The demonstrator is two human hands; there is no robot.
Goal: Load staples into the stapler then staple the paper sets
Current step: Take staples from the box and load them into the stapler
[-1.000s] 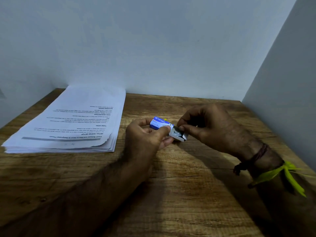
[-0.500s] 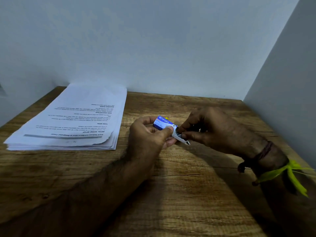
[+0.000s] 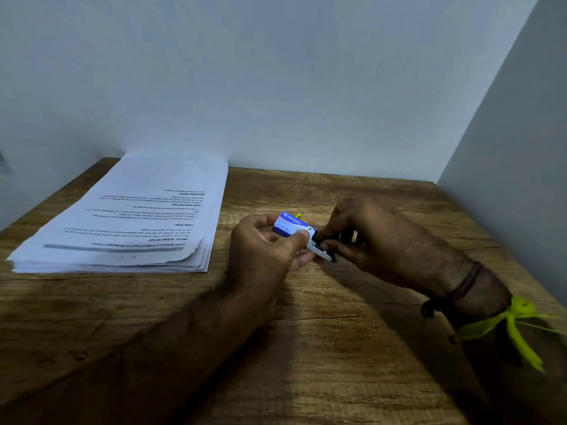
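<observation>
— Blue and white, that little staple box (image 3: 293, 226); it sits just right of the table's (image 3: 337, 348) middle, lifted a bit off the wood. The left hand (image 3: 264, 250) has it pinched, thumb on top and fingers curled underneath.

— And the other hand?

— The right hand (image 3: 380, 240) comes in from three o'clock. Its fingertips are closed narrow on the white inner tray (image 3: 320, 251) poking out of the box's near end. Whether staples are between them, I can't tell; it's too dark and small there.

— Where's the stapler?

— I can't pick one out. There's a speck of yellow behind the box, but I won't say what it is.

— What could go wrong?

— My guess: if the tray slides out too fast, the strips drop and break apart on the wood. A hard squeeze by the left thumb could also crush the card and jam the tray. And staple strips snap easily if bent while being pulled.

— Room to work?

— Plenty towards six o'clock, bare wood all the way to the near edge. The paper stack (image 3: 132, 219) lies at ten o'clock, well apart from the hands, its far end against the back wall. A side wall closes in at three o'clock, near the right wrist, so that elbow has little swing outward. Anything dropped should stay on the table.
</observation>
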